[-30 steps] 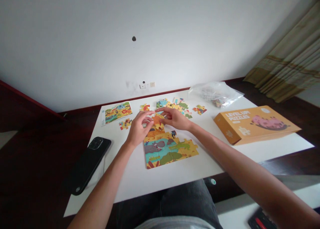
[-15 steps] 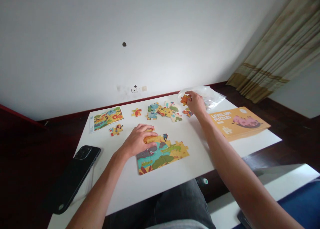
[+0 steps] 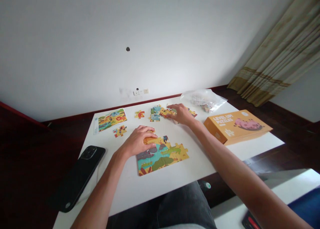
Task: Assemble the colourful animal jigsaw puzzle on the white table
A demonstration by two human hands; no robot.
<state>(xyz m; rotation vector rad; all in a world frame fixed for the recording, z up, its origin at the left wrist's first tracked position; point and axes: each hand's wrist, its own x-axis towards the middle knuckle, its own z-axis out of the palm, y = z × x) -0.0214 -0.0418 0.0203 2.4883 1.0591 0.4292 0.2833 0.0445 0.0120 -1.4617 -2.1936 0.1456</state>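
Your white rectangular worktop (image 3: 175, 175) carries a partly assembled colourful cardboard jigsaw (image 3: 161, 154) near its middle. Toward the far edge lies a loose cluster of jigsaw pieces (image 3: 157, 111), with a single yellow-and-red piece (image 3: 139, 114) just to its left and another small piece (image 3: 120, 131) nearer you. A printed reference picture card (image 3: 111, 119) sits at the far left corner. A black smartphone (image 3: 80, 174) overhangs the left edge. On your right lie an orange cardboard puzzle box (image 3: 237, 126) and a clear plastic bag (image 3: 203, 100).
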